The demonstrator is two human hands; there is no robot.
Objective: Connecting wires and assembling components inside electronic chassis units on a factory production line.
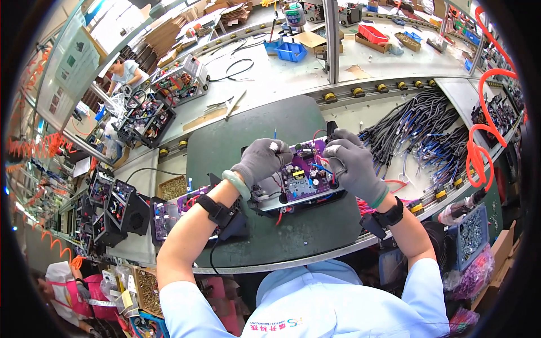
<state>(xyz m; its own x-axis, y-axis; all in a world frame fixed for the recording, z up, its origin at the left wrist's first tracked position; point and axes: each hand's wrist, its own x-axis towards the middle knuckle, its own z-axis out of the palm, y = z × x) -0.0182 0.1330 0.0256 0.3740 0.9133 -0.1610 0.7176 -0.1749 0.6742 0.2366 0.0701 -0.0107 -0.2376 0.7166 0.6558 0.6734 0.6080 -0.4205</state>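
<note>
An open electronic unit (301, 179) with a purple circuit board and a dark chassis lies on the dark green mat (282, 236) before me. My left hand (262, 161), in a grey glove, is curled at the board's left far corner. Its fingertips are pressed together, and what they pinch is hidden. My right hand (356, 169), gloved alike, bends over the board's right end beside red and blue wires (321, 163). Those fingers are closed too; I cannot make out what is in them. A second unit with a purple board (174, 217) sits partly behind my left forearm.
A large heap of black cables (414, 127) lies to the right. A coiled red air hose (479, 152) hangs there, with a power driver (459, 209) below it. More units (121, 205) line the left. Blue bins (291, 52) stand at the back. Two other people are at the left.
</note>
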